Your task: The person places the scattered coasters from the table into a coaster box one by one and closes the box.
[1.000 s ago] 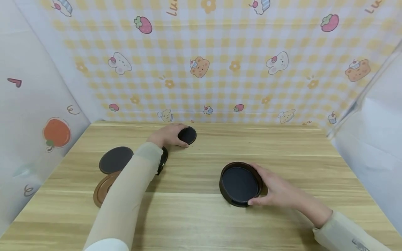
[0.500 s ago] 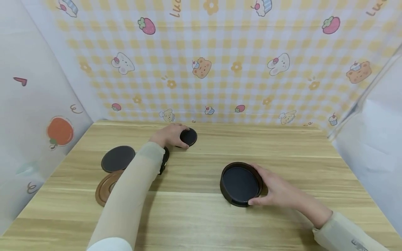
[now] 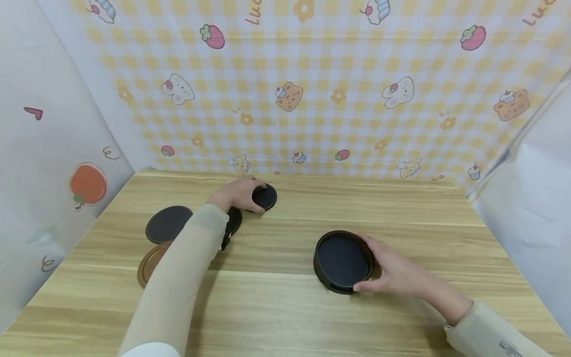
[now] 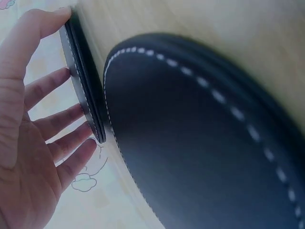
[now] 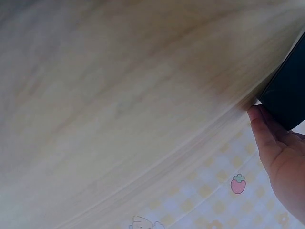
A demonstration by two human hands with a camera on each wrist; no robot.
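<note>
My left hand (image 3: 238,193) spans a round black coaster (image 3: 266,198) at the back of the table. In the left wrist view, thumb and fingertips grip opposite parts of its stitched edge, and the coaster (image 4: 85,83) seems to stand on edge because the view is tilted. A second black coaster (image 3: 234,221) lies just in front, partly hidden by my left wrist; it looms large in the left wrist view. My right hand (image 3: 394,271) holds the right side of a round dark brown coaster holder (image 3: 317,267), thumb in front, fingers behind. A black disc surface shows inside it.
A larger dark round mat (image 3: 167,224) lies at the left on the wooden table (image 3: 276,317). A brown round piece (image 3: 151,263) overlaps or touches its front edge, partly under my left sleeve. Checked cloth (image 3: 312,64) hangs behind the table.
My left hand and the black coaster have shifted slightly left and toward me. The right hand and holder stay in place. The whole head view has drifted a little.
</note>
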